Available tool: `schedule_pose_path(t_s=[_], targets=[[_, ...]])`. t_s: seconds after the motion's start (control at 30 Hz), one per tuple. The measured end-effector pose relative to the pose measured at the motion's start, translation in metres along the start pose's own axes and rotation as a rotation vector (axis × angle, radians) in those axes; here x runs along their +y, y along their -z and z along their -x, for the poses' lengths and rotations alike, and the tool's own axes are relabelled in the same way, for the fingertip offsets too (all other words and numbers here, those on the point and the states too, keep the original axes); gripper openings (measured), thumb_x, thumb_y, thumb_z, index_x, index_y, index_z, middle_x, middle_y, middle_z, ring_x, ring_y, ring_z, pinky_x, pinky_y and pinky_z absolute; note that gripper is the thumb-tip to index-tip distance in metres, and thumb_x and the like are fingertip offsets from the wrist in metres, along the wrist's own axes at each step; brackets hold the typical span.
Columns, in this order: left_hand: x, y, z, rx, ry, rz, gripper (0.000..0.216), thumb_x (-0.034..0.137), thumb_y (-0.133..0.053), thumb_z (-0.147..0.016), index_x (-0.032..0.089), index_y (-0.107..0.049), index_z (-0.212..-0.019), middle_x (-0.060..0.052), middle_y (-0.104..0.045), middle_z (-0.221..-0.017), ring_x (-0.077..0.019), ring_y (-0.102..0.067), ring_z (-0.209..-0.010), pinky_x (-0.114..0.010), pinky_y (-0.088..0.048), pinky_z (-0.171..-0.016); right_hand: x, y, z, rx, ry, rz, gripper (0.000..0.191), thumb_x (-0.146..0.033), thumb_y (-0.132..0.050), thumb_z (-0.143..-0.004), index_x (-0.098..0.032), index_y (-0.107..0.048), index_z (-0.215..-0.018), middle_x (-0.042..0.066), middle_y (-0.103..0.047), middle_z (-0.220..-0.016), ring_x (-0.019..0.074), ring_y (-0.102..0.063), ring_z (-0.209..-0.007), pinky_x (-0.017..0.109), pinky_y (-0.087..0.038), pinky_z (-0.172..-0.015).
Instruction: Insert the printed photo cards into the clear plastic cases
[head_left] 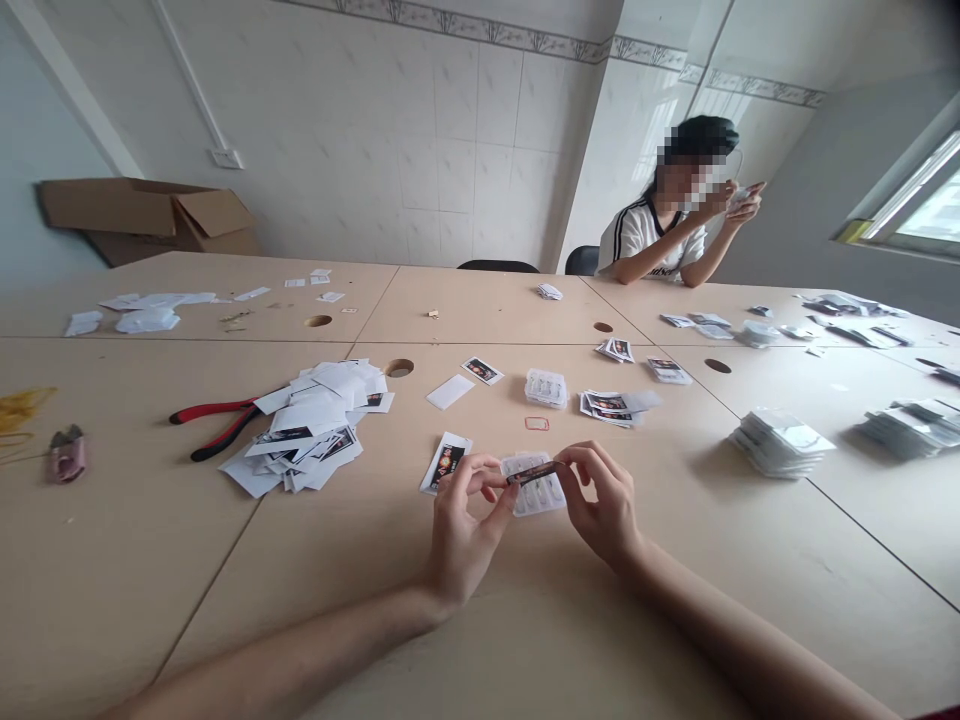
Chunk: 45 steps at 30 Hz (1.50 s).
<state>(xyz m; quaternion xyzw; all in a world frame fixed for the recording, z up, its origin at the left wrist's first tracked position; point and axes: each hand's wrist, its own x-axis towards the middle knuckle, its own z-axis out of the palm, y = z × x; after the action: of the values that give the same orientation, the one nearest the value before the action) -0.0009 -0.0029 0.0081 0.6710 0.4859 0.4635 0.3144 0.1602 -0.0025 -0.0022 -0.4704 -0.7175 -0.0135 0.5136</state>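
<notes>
Held: dark printed strip [534, 473], mid-frame, long axis near horizontal, right end slightly higher. Pinched at both ends, which keeps it level just over a clear plastic case [534, 499] that seems to lie on the worktop [525, 625]. Left hand [463, 522] and right hand [600, 505] nearly closed, fingertips only. Printed card [445, 463] just left; loose card pile [300, 430], red-handled pliers [217, 425] further left.

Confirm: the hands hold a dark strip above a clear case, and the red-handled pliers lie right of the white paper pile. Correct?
Wrong side: the head view shows the red-handled pliers left of the white paper pile. The left hand and right hand do hold the dark strip above the clear case.
</notes>
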Motion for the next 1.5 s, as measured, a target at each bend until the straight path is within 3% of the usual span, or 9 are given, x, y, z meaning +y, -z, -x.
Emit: schedule_pose_path(t_s=[0.27,0.4,0.6,0.73,0.83,1.07,1.27,1.4,1.5], targets=[[0.000,-0.001,-0.003,-0.030,0.084,0.103,0.026,0.034,-0.057,-0.070,0.021,-0.043,-0.088,0.001,-0.063,-0.071,-0.0127,-0.055,-0.066,-0.027,-0.041,-0.070,-0.003,0.001,0.000,0.024,-0.037,-0.057,0.008,-0.011,-0.045,-0.076,-0.019,-0.047,-0.076,0.004,-0.051,-0.078,0.0143,-0.049,-0.070,0.027,-0.039,-0.062],[0.001,-0.002,0.000,-0.172,0.078,0.120,0.022,0.033,-0.055,-0.071,0.021,-0.044,-0.087,-0.002,-0.064,-0.082,-0.0148,-0.058,-0.076,-0.024,-0.041,-0.062,-0.002,0.001,-0.002,0.055,-0.107,-0.103,0.008,-0.012,-0.043,-0.078,-0.018,-0.046,-0.074,0.001,-0.049,-0.071,0.0122,-0.046,-0.063,0.025,-0.036,-0.056],[-0.001,-0.002,0.004,-0.143,-0.040,0.012,0.027,0.023,-0.056,-0.069,0.021,-0.045,-0.094,-0.005,-0.059,-0.098,-0.0158,-0.054,-0.085,-0.033,-0.038,-0.082,0.001,0.001,-0.003,0.122,-0.286,-0.216,0.009,-0.020,-0.042,-0.081,-0.018,-0.048,-0.074,0.000,-0.049,-0.069,0.0119,-0.044,-0.063,0.025,-0.035,-0.056],[-0.009,-0.002,0.001,-0.075,-0.056,-0.072,0.039,0.023,-0.056,-0.068,0.021,-0.042,-0.105,-0.007,-0.051,-0.109,-0.0201,-0.046,-0.104,-0.038,-0.033,-0.090,0.008,0.002,-0.006,0.178,-0.455,-0.404,0.011,-0.027,-0.042,-0.082,-0.018,-0.047,-0.077,0.000,-0.048,-0.069,0.0109,-0.043,-0.061,0.024,-0.035,-0.056],[-0.017,-0.005,-0.002,-0.140,-0.111,-0.164,0.057,0.020,-0.061,-0.063,0.022,-0.037,-0.115,-0.008,-0.043,-0.121,-0.0231,-0.036,-0.115,-0.040,-0.028,-0.095,0.017,0.000,-0.009,0.199,-0.522,-0.471,0.014,-0.031,-0.051,-0.077,-0.018,-0.046,-0.074,-0.001,-0.047,-0.067,0.0105,-0.043,-0.060,0.023,-0.035,-0.055],[-0.017,-0.007,-0.003,-0.241,-0.203,-0.204,0.053,0.012,-0.060,-0.060,0.023,-0.043,-0.109,-0.005,-0.050,-0.111,-0.0228,-0.041,-0.108,-0.040,-0.031,-0.092,0.019,-0.006,-0.008,0.022,-0.604,-0.638,0.021,-0.028,-0.063,-0.067,-0.019,-0.045,-0.074,-0.001,-0.053,-0.070,0.0112,-0.049,-0.064,0.023,-0.039,-0.058],[-0.014,-0.006,0.000,-0.235,-0.118,0.004,0.058,0.004,-0.059,-0.054,0.021,-0.042,-0.107,-0.006,-0.044,-0.107,-0.0210,-0.046,-0.100,-0.037,-0.040,-0.086,0.001,-0.004,-0.005,-0.117,-0.613,-0.854,0.023,-0.029,-0.064,-0.065,-0.019,-0.045,-0.070,-0.002,-0.051,-0.066,0.0102,-0.049,-0.060,0.022,-0.040,-0.055],[-0.013,-0.007,0.000,-0.256,-0.061,0.174,0.060,0.001,-0.056,-0.054,0.020,-0.040,-0.108,-0.008,-0.041,-0.112,-0.0214,-0.045,-0.104,-0.034,-0.043,-0.084,0.000,-0.010,0.000,-0.231,-0.702,-0.996,0.024,-0.033,-0.062,-0.068,-0.018,-0.043,-0.067,-0.003,-0.046,-0.062,0.0078,-0.043,-0.054,0.019,-0.036,-0.048],[-0.009,-0.005,-0.002,-0.340,0.062,0.306,0.058,0.006,-0.060,-0.056,0.020,-0.038,-0.107,-0.008,-0.046,-0.110,-0.0195,-0.051,-0.099,-0.033,-0.044,-0.083,0.004,-0.015,0.003,-0.231,-0.801,-1.063,0.024,-0.033,-0.060,-0.070,-0.018,-0.042,-0.068,-0.005,-0.042,-0.059,0.0061,-0.039,-0.049,0.018,-0.033,-0.045]])
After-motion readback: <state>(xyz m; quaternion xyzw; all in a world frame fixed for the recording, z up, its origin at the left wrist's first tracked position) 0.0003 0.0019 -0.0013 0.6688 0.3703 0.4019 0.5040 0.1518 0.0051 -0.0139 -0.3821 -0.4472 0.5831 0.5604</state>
